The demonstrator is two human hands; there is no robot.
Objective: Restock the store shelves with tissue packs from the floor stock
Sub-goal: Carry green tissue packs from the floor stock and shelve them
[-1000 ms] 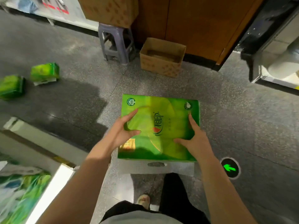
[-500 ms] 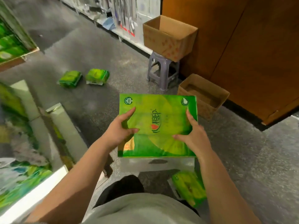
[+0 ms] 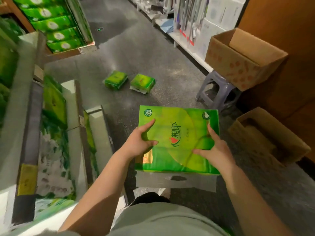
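Note:
A large green tissue pack (image 3: 180,133) with a clear plastic handle flap is held flat in front of me, above the floor. My left hand (image 3: 139,142) grips its left edge, thumb on top. My right hand (image 3: 215,150) grips its right edge the same way. Two small green tissue packs (image 3: 115,80) (image 3: 142,83) lie on the grey floor further ahead. Shelves (image 3: 71,106) on the left hold more green packs, blurred.
A purple plastic stool (image 3: 216,92) carries an open cardboard box (image 3: 238,65) at right. A second open cardboard box (image 3: 265,138) sits on the floor by a wooden wall. Stacked green packs (image 3: 54,26) fill a display at top left. A white shelf (image 3: 189,46) runs along the far aisle.
My view has swung to the left, bringing the left shelves and the far aisle into sight. Both hands keep the same hold on the large pack.

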